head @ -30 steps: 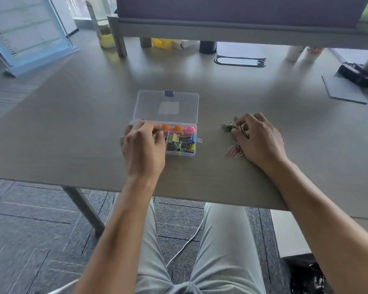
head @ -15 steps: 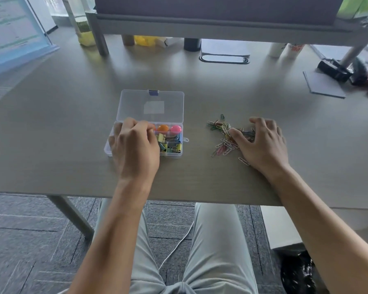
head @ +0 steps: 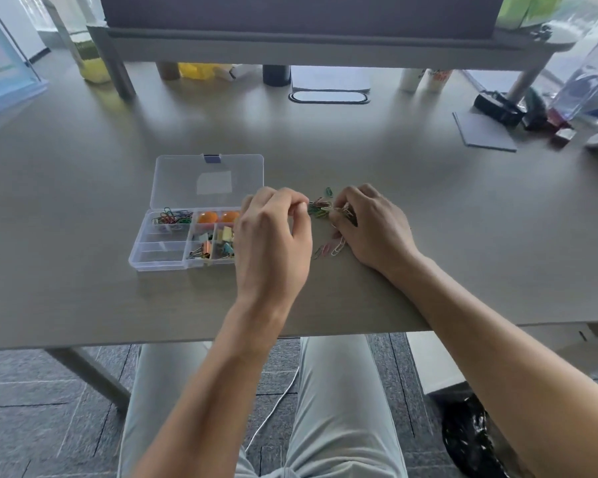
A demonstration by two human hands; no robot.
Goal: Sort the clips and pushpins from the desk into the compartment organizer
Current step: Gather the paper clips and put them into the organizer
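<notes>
A clear compartment organizer (head: 159, 251) lies open on the desk, its lid (head: 183, 181) flat behind it. Coloured paper clips (head: 171, 217) fill its back left compartment, orange pushpins (head: 208, 217) sit beside them, and binder clips (head: 204, 248) lie in front. A loose pile of paper clips (head: 325, 208) lies on the desk right of the box. My left hand (head: 273, 236) hovers over the box's right end, fingers curled towards the pile. My right hand (head: 370, 225) rests on the pile and pinches some clips.
A raised monitor shelf (head: 325, 46) spans the back of the desk, with bottles, cups and a notebook (head: 330, 79) under it. A grey pad (head: 484, 131) and dark objects lie at the far right. A blue sign stand (head: 0, 70) is at far left.
My left hand left the organizer's left half and moved right to the clip pile, uncovering the paper clips in the box. My right hand gathered the pile inward.
</notes>
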